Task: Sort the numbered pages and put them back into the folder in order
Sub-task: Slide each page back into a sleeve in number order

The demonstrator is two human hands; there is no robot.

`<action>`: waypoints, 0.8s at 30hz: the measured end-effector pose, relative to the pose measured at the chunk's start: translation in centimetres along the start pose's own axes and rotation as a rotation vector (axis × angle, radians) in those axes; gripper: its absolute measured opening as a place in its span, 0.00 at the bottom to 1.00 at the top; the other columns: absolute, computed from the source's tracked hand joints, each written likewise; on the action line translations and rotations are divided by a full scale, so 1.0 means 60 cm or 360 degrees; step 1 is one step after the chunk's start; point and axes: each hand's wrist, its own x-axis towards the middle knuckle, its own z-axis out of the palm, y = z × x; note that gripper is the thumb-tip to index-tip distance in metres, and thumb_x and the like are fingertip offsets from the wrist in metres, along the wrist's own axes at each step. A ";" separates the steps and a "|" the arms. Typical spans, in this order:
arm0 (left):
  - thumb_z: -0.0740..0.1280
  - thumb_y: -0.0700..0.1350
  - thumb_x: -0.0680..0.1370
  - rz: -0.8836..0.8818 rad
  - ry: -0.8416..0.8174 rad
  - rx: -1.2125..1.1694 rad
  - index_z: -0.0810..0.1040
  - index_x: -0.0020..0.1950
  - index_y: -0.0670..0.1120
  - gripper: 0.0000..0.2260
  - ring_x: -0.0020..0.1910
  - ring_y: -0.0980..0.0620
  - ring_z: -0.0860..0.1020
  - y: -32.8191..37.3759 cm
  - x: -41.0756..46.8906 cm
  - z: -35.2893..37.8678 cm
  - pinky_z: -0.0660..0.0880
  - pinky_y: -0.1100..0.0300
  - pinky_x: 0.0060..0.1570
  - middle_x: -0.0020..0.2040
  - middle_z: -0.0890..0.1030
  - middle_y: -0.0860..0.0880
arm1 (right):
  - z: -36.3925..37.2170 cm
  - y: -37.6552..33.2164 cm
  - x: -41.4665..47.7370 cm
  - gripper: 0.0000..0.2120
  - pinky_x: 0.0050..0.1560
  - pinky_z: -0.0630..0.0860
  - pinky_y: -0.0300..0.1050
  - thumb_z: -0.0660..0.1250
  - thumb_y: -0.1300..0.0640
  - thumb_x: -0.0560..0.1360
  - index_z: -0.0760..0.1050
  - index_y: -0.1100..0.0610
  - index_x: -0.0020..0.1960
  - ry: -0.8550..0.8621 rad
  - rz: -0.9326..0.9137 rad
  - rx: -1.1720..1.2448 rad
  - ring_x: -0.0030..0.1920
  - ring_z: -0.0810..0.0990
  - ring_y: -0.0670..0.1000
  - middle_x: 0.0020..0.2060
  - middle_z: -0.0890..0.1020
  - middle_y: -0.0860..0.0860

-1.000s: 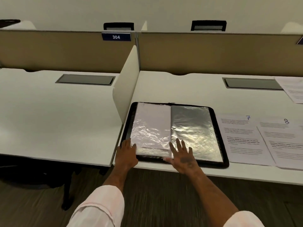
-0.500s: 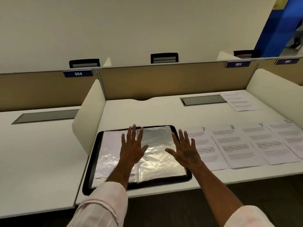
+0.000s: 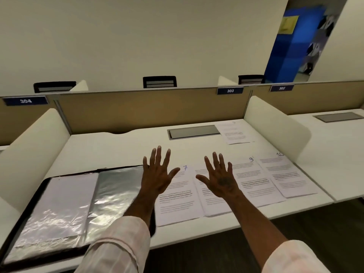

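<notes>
A black folder lies open at the desk's left, its shiny plastic sleeves facing up; the left sleeve holds a white sheet. To its right lies a row of printed pages: page 7, one under my right hand, page 9 and page 10. My left hand hovers with fingers spread over the folder's right edge and page 7. Fingers apart, my right hand hovers over the neighbouring page. Neither hand holds anything.
Another printed page lies at the back right beside a grey cable hatch. White side dividers and a tan back panel bound the desk. Labels read 304, 303 and 302. The front edge is near my arms.
Both hands left the folder's sleeves, lifted and shifted right over the loose pages. The view swung up and to the right, bringing pages 9 and 10 into sight.
</notes>
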 end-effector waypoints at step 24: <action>0.33 0.72 0.73 0.0116 -0.0228 0.0030 0.33 0.78 0.55 0.37 0.76 0.47 0.31 0.300 0.441 0.238 0.33 0.41 0.72 0.78 0.33 0.47 | 0.129 0.455 0.289 0.47 0.73 0.38 0.62 0.22 0.24 0.64 0.33 0.50 0.75 -0.0191 0.0245 0.0090 0.77 0.35 0.57 0.75 0.34 0.53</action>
